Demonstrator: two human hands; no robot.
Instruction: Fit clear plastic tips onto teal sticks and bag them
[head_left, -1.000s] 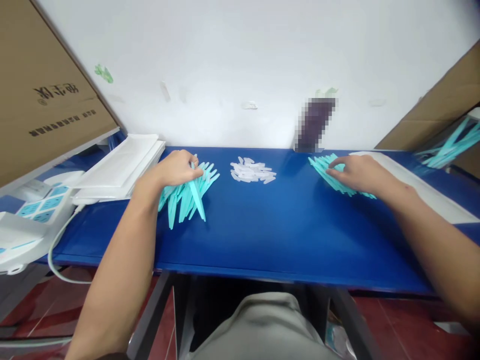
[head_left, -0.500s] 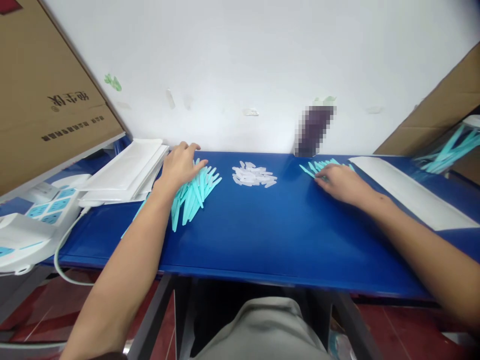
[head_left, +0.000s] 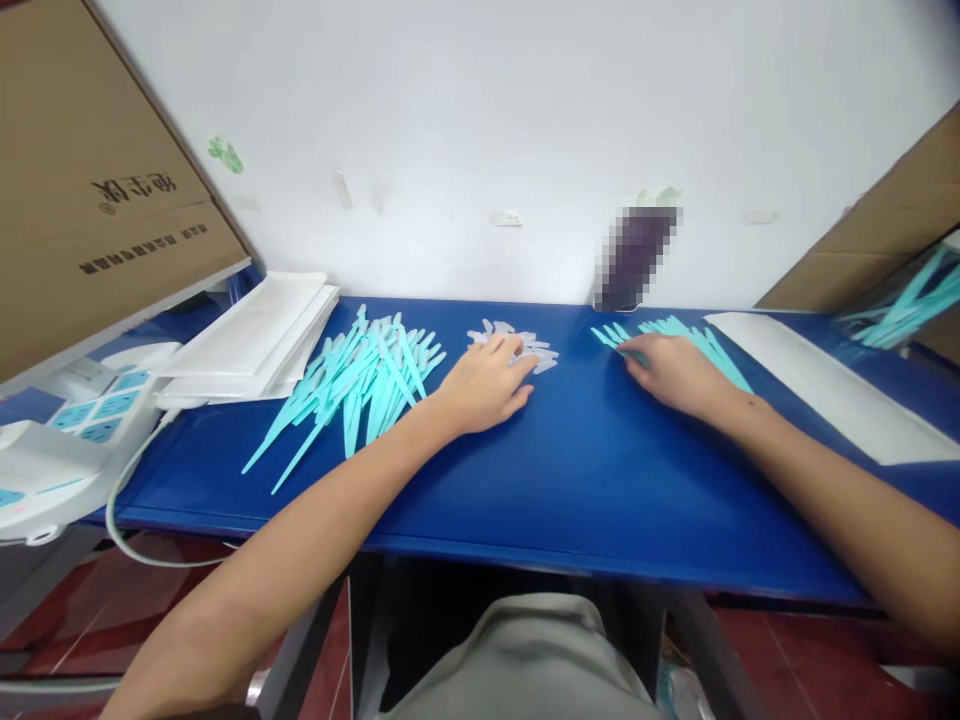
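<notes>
My left hand (head_left: 487, 385) is over a small heap of translucent, cap-like pieces (head_left: 544, 355) at mid-table. Its fingers are slightly bent and the thumb stands apart; no piece shows in its grip. My right hand (head_left: 667, 365) lies low among slim turquoise sticks (head_left: 724, 355), its fingers curled together. One stick end (head_left: 606, 338) runs up to these fingertips, which partly hide it. To the left, behind my left forearm, spreads a larger pile of turquoise sticks with pale translucent tips (head_left: 382, 370).
A blue table (head_left: 540, 500) meets a white wall. White padded envelopes (head_left: 247, 325) are stacked beside a white power strip (head_left: 120, 400) at left. A long white sheet (head_left: 832, 390) lies at right. A blurred dark object (head_left: 636, 258) leans on the wall. Cardboard (head_left: 67, 200) stands left.
My left hand has moved right, from the left pile of turquoise sticks to the translucent pieces, uncovering that pile. My right hand remains at the right-hand sticks with a slight shift.
</notes>
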